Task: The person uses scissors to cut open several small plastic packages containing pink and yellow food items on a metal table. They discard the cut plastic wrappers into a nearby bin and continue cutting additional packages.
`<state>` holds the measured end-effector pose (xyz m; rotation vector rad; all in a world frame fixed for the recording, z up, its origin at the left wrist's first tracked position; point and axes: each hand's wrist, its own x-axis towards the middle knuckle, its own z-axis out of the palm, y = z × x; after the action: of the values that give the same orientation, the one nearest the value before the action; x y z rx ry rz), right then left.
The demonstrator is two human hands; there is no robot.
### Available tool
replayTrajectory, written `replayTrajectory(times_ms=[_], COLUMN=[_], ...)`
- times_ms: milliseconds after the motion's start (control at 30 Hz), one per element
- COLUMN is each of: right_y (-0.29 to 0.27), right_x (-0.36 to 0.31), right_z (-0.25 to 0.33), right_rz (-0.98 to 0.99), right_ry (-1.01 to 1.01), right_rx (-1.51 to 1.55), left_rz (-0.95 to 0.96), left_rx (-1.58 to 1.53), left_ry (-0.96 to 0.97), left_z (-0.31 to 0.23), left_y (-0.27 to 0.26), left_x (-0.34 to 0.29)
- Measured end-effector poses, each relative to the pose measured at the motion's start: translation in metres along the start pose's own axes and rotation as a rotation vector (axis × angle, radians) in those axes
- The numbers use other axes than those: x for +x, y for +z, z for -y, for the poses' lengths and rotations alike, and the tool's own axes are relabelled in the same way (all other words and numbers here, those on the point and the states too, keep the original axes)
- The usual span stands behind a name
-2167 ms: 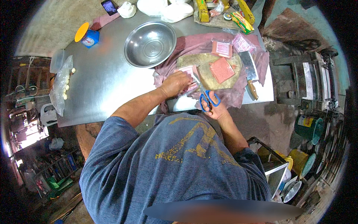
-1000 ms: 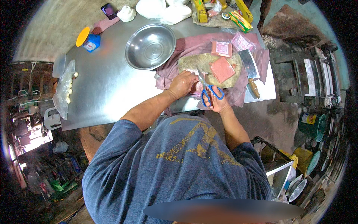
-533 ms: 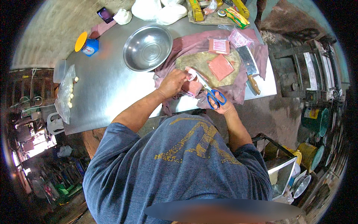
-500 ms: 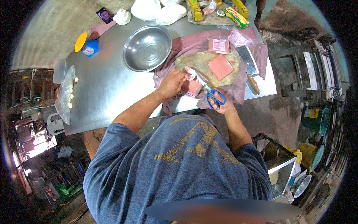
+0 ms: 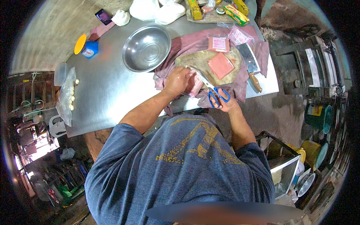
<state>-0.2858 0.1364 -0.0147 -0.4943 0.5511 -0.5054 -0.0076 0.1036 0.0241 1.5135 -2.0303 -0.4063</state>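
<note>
My left hand (image 5: 177, 80) is closed on the top end of a clear plastic packet of pink sliced meat (image 5: 194, 84), which lies at the near left of a worn cutting board (image 5: 187, 60). My right hand (image 5: 227, 105) grips blue-handled scissors (image 5: 218, 96) through the finger loops. Their blades point to the upper left and reach the packet's upper end, where my left fingers partly hide the tips. On the board rests an unwrapped square stack of pink meat slices (image 5: 221, 65). Beyond it sits a second, labelled meat packet (image 5: 218, 44), beside a crumpled clear wrapper (image 5: 240, 35).
A wood-handled cleaver (image 5: 249, 59) lies right of the board, on a mauve cloth (image 5: 165, 71). Left of that stands a steel bowl (image 5: 146, 48). Farther left are a blue scale (image 5: 89, 49) and a plastic bag (image 5: 66, 98). White bags (image 5: 170, 14) line the far edge.
My left hand has shifted over the packet's upper end, covering the white flap that showed before. The scissors have turned slightly, and their handles have moved a little to the right.
</note>
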Motion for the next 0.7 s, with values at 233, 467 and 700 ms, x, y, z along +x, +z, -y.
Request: replayTrajectory(times_ms=[233,467,700], right_y=[-0.005,-0.008,-0.004], right_x=[-0.007,0.003,0.005], right_z=[0.008,0.019,0.025], right_rz=[0.020,0.040,-0.031], right_ry=[0.065,0.065,-0.021], right_rx=[-0.044,-0.038,-0.073], left_rz=[0.029,0.062,0.054], left_rx=[-0.091,-0.212,-0.285], left_ry=[0.004,0.118,0.140], left_z=[-0.003,-0.012,-0.008], left_y=[-0.002,-0.006,-0.005], left_x=[-0.006,-0.013,-0.011])
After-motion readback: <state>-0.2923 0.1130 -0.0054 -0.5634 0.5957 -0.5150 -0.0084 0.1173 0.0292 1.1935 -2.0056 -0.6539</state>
